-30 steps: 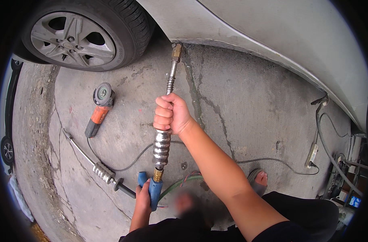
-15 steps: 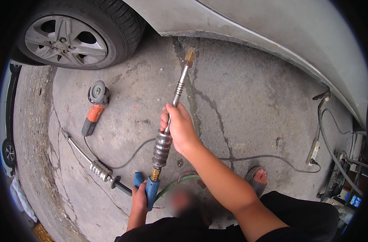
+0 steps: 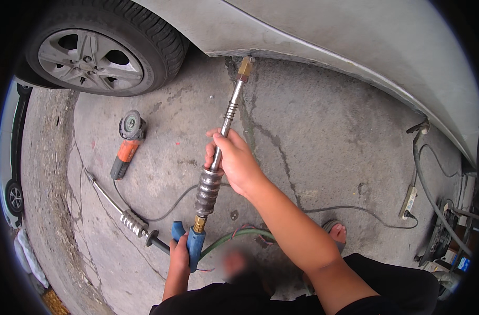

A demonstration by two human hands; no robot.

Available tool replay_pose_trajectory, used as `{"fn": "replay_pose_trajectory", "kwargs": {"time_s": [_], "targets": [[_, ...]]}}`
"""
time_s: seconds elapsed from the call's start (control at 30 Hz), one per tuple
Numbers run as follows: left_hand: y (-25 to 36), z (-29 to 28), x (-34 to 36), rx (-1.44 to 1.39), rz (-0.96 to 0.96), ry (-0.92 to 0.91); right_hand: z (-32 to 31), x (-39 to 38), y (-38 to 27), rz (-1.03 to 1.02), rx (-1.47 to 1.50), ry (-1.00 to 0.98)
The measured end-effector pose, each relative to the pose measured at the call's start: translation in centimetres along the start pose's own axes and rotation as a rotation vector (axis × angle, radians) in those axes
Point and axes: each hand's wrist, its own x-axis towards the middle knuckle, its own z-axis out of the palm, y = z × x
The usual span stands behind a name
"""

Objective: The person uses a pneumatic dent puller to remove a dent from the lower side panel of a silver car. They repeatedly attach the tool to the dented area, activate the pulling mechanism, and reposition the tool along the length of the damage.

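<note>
A slide-hammer dent puller stretches ahead of me, with a blue pistol-style handle [image 3: 195, 250], a dark ribbed sliding weight [image 3: 208, 191] and a steel shaft [image 3: 235, 96]. My left hand [image 3: 179, 256] is closed round the handle. Just above the weight, my right hand [image 3: 239, 161] holds the shaft loosely between thumb and fingers. The brass tip [image 3: 245, 67] is at the lower edge of the pale car body panel [image 3: 323, 37]; I cannot tell whether they touch. A green cable [image 3: 231, 236] leads off from near the handle.
An orange angle grinder [image 3: 126, 149] lies on the concrete below the car wheel [image 3: 92, 60]. A second slide hammer [image 3: 132, 222] lies left of my left hand. A black cord [image 3: 355, 207] crosses the floor to a power strip [image 3: 409, 199]. My sandalled foot [image 3: 336, 231] is at right.
The brass tip has come closer to the panel's lower edge. My right hand stays on the shaft, with its fingers slightly looser. The whole view has shifted a little.
</note>
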Motion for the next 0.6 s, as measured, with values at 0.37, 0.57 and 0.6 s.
{"fn": "replay_pose_trajectory", "kwargs": {"time_s": [0.37,0.57,0.6], "targets": [[0.0,-0.1,0.4,0.084,-0.031,-0.104,-4.3,-1.4,0.1,0.051,0.328,-0.242],[1.0,0.5,-0.1,0.054,-0.038,-0.12,-4.0,-0.9,-0.7,0.057,0.197,-0.148],[1.2,0.6,-0.1,0.048,-0.038,-0.113,-3.9,-0.8,-0.8,0.06,0.177,-0.124]]}}
